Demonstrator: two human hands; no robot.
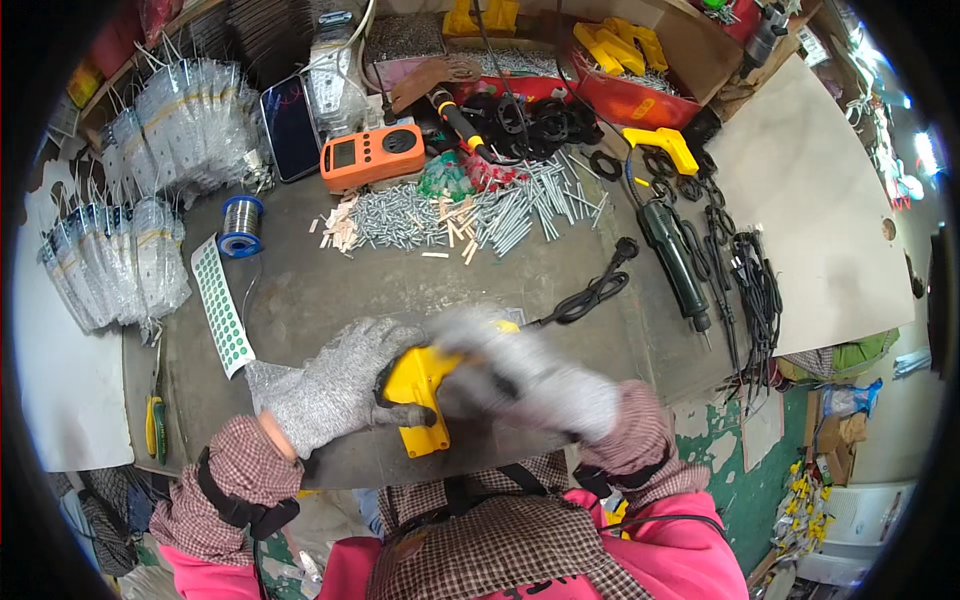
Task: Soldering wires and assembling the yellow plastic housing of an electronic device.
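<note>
dark bench (330,285) above patchy green floor (735,500); near its front edge, the left hand (340,385) has its fingers around a yellow casing (418,382); right hand (525,368) blurred alongside, grip unclear; screws (395,217) heaped farther back.

The dark workbench (340,290) is spread at twelve o'clock with screws (400,216); a solder spool (240,228) is set at ten, a sticker sheet (220,306) at nine, an electric screwdriver (672,258) at two, and what seem to be snips (156,428) at eight.
</note>
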